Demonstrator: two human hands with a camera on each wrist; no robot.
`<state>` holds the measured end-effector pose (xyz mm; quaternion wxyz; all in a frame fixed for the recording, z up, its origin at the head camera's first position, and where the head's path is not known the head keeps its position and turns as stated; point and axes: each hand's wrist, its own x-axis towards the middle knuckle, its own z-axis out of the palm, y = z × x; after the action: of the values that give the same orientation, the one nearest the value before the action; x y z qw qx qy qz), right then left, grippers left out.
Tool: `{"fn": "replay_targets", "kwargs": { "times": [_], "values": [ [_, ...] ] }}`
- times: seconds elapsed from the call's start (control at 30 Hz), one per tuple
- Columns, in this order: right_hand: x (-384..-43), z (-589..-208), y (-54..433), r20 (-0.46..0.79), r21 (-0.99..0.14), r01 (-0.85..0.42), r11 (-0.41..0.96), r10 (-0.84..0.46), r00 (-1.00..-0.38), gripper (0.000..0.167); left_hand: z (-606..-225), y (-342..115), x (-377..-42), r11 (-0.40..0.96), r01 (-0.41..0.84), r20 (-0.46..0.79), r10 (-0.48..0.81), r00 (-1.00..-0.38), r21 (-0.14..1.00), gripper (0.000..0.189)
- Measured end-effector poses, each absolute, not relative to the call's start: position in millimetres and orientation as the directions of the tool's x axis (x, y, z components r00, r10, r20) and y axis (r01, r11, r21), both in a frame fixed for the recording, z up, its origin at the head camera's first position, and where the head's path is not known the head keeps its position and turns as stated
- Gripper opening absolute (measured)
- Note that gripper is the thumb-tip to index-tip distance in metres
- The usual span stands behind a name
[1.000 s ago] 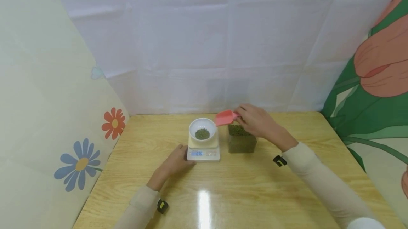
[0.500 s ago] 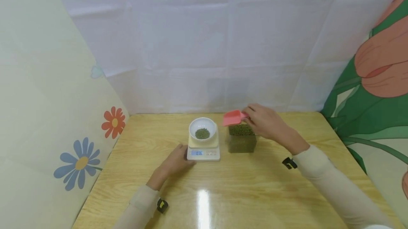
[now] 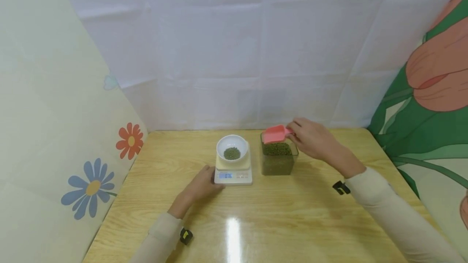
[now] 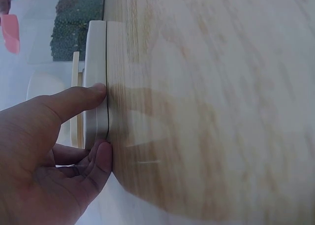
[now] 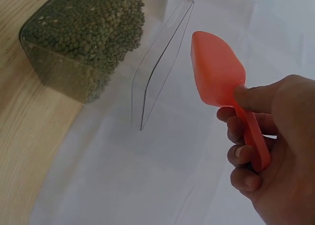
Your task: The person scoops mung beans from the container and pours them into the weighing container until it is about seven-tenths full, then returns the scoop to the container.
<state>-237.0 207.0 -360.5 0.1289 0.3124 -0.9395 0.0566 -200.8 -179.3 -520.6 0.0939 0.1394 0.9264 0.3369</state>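
Note:
My left hand (image 3: pixel 200 184) grips the lower left corner of a white digital kitchen scale (image 3: pixel 238 181); in the left wrist view the thumb (image 4: pixel 81 99) lies along its front side and the fingers curl at its left side. On the scale sits a white bowl (image 3: pixel 222 147) with a small heap of green mung beans (image 3: pixel 232 153). My right hand (image 3: pixel 312 138) holds a pink scoop (image 3: pixel 275 134) by its handle above a clear container (image 3: pixel 276 168) of mung beans (image 5: pixel 86 20). In the right wrist view the scoop's pan (image 5: pixel 216 67) looks empty. The display's digits are too blurred to read.
The container stands just right of the scale on a wooden table (image 3: pixel 256 222). A white sheet (image 3: pixel 204 51) hangs behind the table's back edge. Walls with printed flowers flank the table on both sides.
My right hand has moved the scoop rightward, from beside the bowl to over the bean container. My left hand and the scale have stayed in place.

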Motion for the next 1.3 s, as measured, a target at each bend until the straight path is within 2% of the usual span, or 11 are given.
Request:
{"fn": "replay_targets", "kwargs": {
  "times": [0.3,0.57,1.3],
  "values": [
    [-236,-364,215,0.281,-0.011,-0.607,0.795,-0.58,-0.765,0.018,-522,-179,-201,0.737,0.196,-0.076,0.318,-0.945,0.647,0.061],
    [-236,-367,220,0.231,-0.027,-0.577,0.816,-0.557,-0.798,0.021,-522,-180,-201,0.733,0.186,-0.086,0.316,-0.945,0.654,0.061],
    [-238,-372,223,0.18,-0.043,-0.553,0.832,-0.538,-0.823,0.021,-520,-178,-201,0.741,0.204,-0.058,0.311,-0.949,0.64,0.058]
  ]
}}
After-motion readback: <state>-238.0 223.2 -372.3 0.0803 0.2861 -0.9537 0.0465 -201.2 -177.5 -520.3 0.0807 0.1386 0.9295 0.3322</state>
